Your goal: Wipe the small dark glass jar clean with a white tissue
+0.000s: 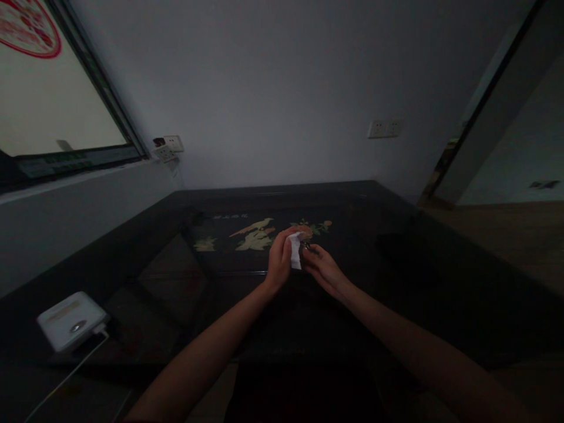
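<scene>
My left hand [281,258] is closed on a small white piece of paper or cloth [295,251], held upright over the dark table [396,305]. My right hand [322,267] meets it from the right, fingers curled round a small dark metallic object [306,248] that I cannot make out in the dim light. Both hands touch at the white piece. Beneath them the table top shows an inlaid picture of birds and flowers [258,232].
A white power bank [70,320] with a white cable [66,376] lies at the table's near left. A window [53,100] is on the left wall. Wall sockets [170,147] sit by the corner and a second socket plate [385,128] on the back wall. A doorway [497,117] opens at right.
</scene>
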The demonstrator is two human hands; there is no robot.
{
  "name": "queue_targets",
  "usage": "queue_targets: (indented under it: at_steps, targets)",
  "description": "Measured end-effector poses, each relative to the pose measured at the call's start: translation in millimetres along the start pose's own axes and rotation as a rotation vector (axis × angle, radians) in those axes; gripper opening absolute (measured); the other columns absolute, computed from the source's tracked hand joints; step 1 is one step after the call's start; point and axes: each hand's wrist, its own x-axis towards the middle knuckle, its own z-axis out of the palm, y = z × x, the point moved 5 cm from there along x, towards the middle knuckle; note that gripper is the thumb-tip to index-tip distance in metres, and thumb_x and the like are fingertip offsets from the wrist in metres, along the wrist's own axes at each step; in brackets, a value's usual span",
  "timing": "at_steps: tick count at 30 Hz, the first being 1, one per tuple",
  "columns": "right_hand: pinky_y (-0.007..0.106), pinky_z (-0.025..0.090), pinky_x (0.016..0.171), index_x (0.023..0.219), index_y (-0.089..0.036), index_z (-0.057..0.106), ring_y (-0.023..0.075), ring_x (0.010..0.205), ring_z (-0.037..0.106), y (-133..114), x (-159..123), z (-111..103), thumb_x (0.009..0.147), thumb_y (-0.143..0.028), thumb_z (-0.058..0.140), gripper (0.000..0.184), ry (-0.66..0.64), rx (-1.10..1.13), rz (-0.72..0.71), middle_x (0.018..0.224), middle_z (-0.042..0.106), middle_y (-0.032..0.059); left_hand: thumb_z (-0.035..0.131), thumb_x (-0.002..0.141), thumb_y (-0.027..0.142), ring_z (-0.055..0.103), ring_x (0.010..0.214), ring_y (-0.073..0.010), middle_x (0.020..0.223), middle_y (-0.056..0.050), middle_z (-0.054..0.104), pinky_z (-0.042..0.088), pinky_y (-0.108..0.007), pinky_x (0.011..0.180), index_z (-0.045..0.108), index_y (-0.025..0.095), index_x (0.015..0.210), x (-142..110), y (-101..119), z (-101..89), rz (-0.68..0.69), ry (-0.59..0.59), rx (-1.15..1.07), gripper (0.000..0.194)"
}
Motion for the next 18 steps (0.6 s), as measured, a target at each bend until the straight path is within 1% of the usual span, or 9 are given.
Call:
queue_targets:
  at_steps: [3,4,6,11,14,18]
  targets:
    - [0.028,0.051,0.078,0.083,-0.021,0.060,0.0130,0.075,0.066,-0.4,0.6,-0.7,0.055,-0.029,0.085,0.038,-0.002,-0.004,-0.008,0.080,0.069,-0.0028,0.051,0.086,0.046,0.062,0.091,-0.0206,0.097,-0.006,0.067,0.047,-0.030,0.081,0.064,0.017,0.100,-1.8,-23.0,1.1,-0.355,0.121,-0.309,0.034]
    - [0.028,0.051,0.080,0.084,-0.021,0.060,0.0132,0.076,0.066,-0.4,0.9,-1.2,0.055,-0.029,0.085,0.039,0.000,-0.004,-0.009,0.081,0.069,-0.0024,0.053,0.084,0.047,0.062,0.086,-0.0203,0.092,-0.006,0.068,0.048,-0.029,0.077,0.064,0.016,0.097,-2.8,-29.3,2.9,-0.441,0.150,-0.392,0.035]
    - [0.029,0.051,0.081,0.085,-0.021,0.059,0.0135,0.077,0.067,0.1,1.5,-2.7,0.054,-0.029,0.085,0.041,0.005,-0.006,-0.006,0.083,0.069,-0.0016,0.053,0.082,0.049,0.063,0.082,-0.0198,0.089,-0.006,0.069,0.048,-0.028,0.074,0.065,0.014,0.095,-3.6,-37.7,6.5,-0.538,0.180,-0.490,0.039]
    - [0.029,0.052,0.082,0.087,-0.021,0.059,0.0140,0.080,0.067,-0.7,3.0,-4.4,0.059,-0.027,0.083,0.038,-0.013,-0.037,-0.029,0.083,0.069,-0.0017,0.053,0.079,0.052,0.065,0.081,-0.0208,0.089,-0.008,0.070,0.049,-0.030,0.074,0.065,0.013,0.095,-4.7,-42.3,11.5,-0.597,0.175,-0.540,0.044]
    - [0.030,0.053,0.082,0.089,-0.022,0.059,0.0152,0.082,0.067,-2.0,4.1,-4.6,0.060,-0.029,0.083,0.038,-0.010,-0.065,-0.048,0.084,0.068,-0.0018,0.054,0.078,0.053,0.065,0.086,-0.0219,0.091,-0.008,0.070,0.049,-0.031,0.077,0.066,0.013,0.096,-6.7,-43.0,9.9,-0.594,0.183,-0.536,0.045]
    - [0.030,0.053,0.083,0.091,-0.022,0.059,0.0158,0.083,0.068,-2.3,4.1,-2.9,0.060,-0.033,0.082,0.040,-0.017,-0.107,-0.056,0.088,0.069,-0.0009,0.051,0.080,0.054,0.065,0.090,-0.0225,0.093,-0.007,0.071,0.049,-0.032,0.080,0.066,0.015,0.099,-8.3,-46.2,5.5,-0.565,0.178,-0.457,0.045]
